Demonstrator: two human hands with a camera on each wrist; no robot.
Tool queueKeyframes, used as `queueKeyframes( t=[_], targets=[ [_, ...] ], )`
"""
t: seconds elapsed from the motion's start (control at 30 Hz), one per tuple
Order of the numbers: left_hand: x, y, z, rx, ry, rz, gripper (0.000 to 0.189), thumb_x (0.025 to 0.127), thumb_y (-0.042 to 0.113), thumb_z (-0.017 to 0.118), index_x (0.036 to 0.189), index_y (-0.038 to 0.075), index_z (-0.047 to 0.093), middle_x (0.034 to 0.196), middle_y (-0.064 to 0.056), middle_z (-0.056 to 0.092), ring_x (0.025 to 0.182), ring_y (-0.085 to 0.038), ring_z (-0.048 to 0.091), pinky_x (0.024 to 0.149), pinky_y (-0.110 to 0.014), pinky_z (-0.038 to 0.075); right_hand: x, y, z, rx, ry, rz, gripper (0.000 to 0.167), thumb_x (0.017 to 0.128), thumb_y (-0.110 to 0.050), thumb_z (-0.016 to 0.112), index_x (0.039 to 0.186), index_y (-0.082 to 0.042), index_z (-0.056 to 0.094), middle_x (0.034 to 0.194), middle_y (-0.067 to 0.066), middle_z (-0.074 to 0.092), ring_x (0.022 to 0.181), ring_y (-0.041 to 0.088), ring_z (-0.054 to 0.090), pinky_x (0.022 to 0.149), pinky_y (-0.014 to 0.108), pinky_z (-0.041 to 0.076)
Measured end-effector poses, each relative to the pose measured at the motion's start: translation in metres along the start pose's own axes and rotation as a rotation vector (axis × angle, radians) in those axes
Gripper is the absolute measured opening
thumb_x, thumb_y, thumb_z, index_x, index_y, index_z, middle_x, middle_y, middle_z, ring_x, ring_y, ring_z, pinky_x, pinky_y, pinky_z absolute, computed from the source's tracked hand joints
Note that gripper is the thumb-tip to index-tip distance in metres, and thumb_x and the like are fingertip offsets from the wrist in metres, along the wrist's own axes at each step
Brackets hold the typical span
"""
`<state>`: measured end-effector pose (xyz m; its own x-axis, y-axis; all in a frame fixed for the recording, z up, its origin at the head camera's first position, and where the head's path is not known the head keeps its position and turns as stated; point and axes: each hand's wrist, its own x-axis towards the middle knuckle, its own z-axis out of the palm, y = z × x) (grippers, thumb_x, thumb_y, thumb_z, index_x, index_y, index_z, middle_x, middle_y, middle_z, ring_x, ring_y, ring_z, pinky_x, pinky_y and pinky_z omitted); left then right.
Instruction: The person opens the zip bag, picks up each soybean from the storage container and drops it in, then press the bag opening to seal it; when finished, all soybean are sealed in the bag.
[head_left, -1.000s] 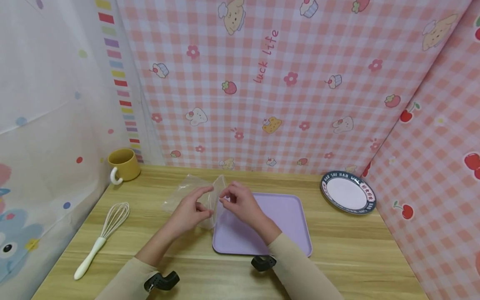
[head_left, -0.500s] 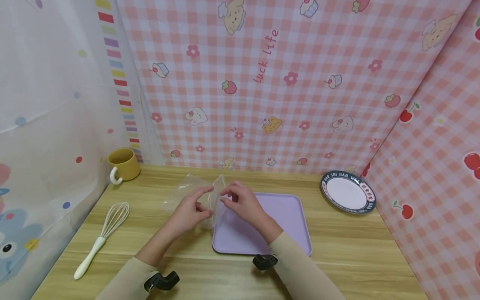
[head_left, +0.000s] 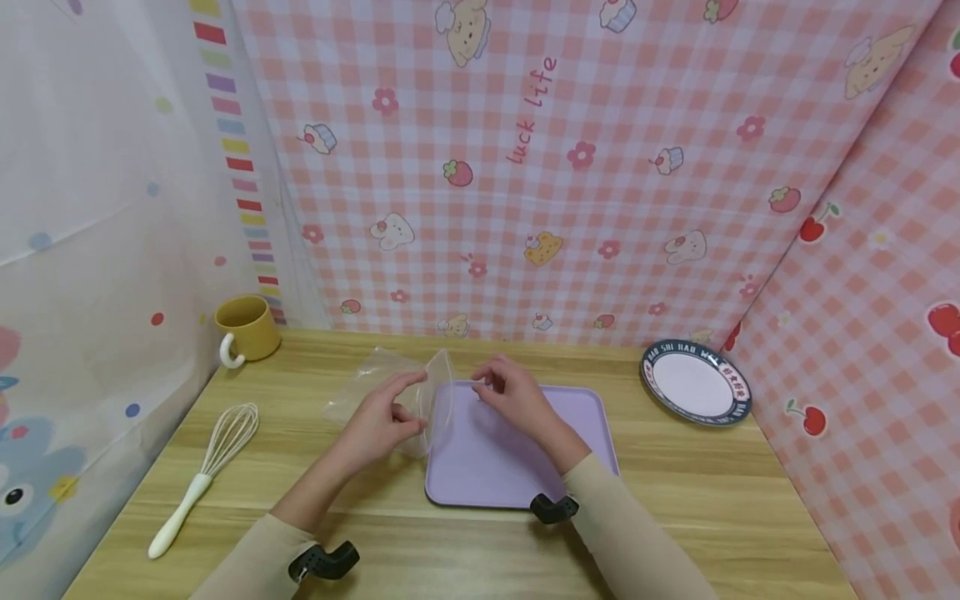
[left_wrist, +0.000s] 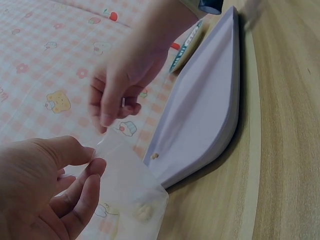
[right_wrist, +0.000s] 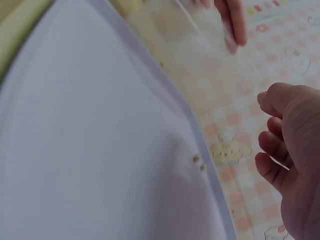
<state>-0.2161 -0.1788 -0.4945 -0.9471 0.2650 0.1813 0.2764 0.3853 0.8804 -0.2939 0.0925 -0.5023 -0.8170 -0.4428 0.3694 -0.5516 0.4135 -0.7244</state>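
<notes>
A clear plastic bag [head_left: 442, 408] stands partly over the left edge of the lilac tray [head_left: 480, 467]. My left hand [head_left: 386, 421] pinches its rim between thumb and finger, seen closely in the left wrist view. A blurred beige lump [left_wrist: 145, 211] shows through the bag. Over the tray, to the right of the bag, my right hand [head_left: 517, 398] has its fingers curled and its thumb near the fingertips. Whether anything small sits between them is hidden. Small yellowish bean-like pieces [right_wrist: 196, 158] lie on the tray near its rim.
A yellow mug [head_left: 251, 329] with a white handle stands at the back left, with a white whisk [head_left: 202, 479] in front of it. At the back right is a dark-rimmed plate [head_left: 697, 383]. Patterned cloths [head_left: 540, 200] hang behind and at the sides of the wooden table.
My right hand has moved right, away from the bag's rim and farther over the tray. The bag's rim bulges more to the right. My left hand keeps its hold in place.
</notes>
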Motion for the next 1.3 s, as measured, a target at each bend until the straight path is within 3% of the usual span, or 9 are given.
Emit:
queueKeyframes(
  t=[0.2,0.53,1.3],
  targets=[
    [0.0,0.0,0.0,0.004,-0.008,-0.001,0.076,0.092,-0.01,0.082,0.161,-0.005,0.05,0.16,-0.023,0.053,0.079,-0.014,0.073,0.069,-0.027,0.062,0.001,0.02,-0.005,-0.059,-0.077,0.063,0.009,0.1,-0.003,0.08,0.109,-0.004,0.079,0.094,0.002,0.063,0.082,0.014,0.055,0.071,0.026,0.049],
    [0.0,0.001,-0.001,0.01,-0.001,-0.008,0.077,0.092,-0.009,0.083,0.161,-0.004,0.05,0.16,-0.022,0.053,0.077,-0.013,0.072,0.067,-0.026,0.06,0.002,0.033,-0.002,-0.145,-0.231,0.069,0.013,0.099,-0.002,0.08,0.112,-0.001,0.077,0.098,0.007,0.068,0.089,0.017,0.063,0.08,0.032,0.056],
    [0.0,0.002,-0.001,0.013,0.004,-0.015,0.076,0.092,-0.01,0.082,0.16,-0.005,0.051,0.16,-0.023,0.053,0.079,-0.014,0.073,0.068,-0.026,0.061,0.006,0.037,0.007,-0.214,-0.259,0.073,0.007,0.099,-0.004,0.081,0.105,-0.006,0.079,0.096,0.002,0.064,0.088,0.014,0.061,0.081,0.032,0.055]
  ],
)
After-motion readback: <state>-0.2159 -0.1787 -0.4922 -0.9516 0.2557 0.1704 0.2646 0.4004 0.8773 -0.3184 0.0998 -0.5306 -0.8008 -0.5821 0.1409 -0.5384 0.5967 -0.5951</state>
